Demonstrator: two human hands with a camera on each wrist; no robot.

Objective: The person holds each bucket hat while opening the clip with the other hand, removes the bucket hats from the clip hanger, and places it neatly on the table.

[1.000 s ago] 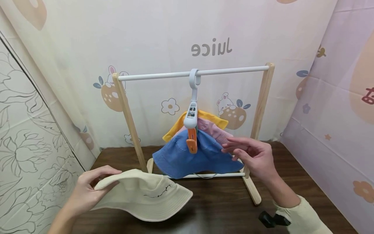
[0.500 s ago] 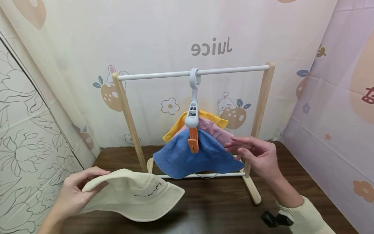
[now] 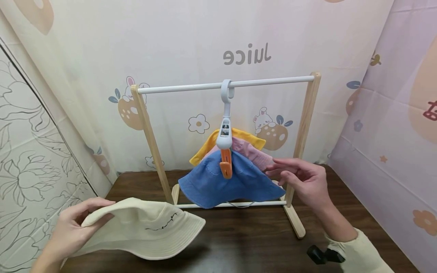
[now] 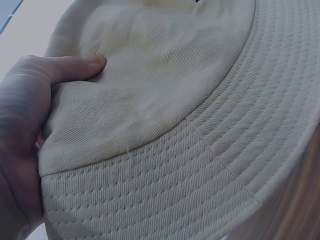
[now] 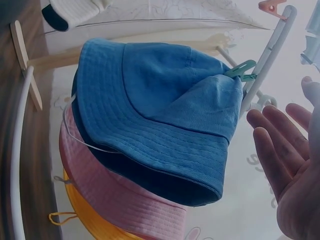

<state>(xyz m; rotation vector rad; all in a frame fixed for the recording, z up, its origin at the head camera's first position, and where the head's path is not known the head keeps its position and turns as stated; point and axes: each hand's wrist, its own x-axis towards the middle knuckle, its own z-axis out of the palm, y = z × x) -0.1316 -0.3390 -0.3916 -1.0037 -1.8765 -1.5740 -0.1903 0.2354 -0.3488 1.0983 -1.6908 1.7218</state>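
Pinched at the crown between thumb and fingers, a cream bucket hat (image 3: 136, 231) with dark script hangs from my left hand (image 3: 69, 231). The left wrist view shows the thumb pressed on the hat's cloth (image 4: 150, 90). My right hand (image 3: 307, 184) is raised beside a blue bucket hat (image 3: 205, 185), fingers loosely extended and holding nothing; in the right wrist view it is apart from that hat. A green clip (image 5: 242, 71) grips the blue hat. Behind it hang a pink hat (image 3: 250, 151) and a yellow hat (image 3: 252, 138). At the hanger's near end, an orange clip (image 3: 225, 165) holds nothing.
A white folding hanger (image 3: 224, 140) hooks over the white rail (image 3: 184, 88) of a wooden-sided rack (image 3: 304, 121). The rack stands on a dark wooden table (image 3: 246, 239). Patterned curtains (image 3: 177, 41) enclose the back and sides.
My left hand has moved left, taking the cream hat with it, farther from the rack. My right hand has drifted slightly right. The hanging hats are nearly still.
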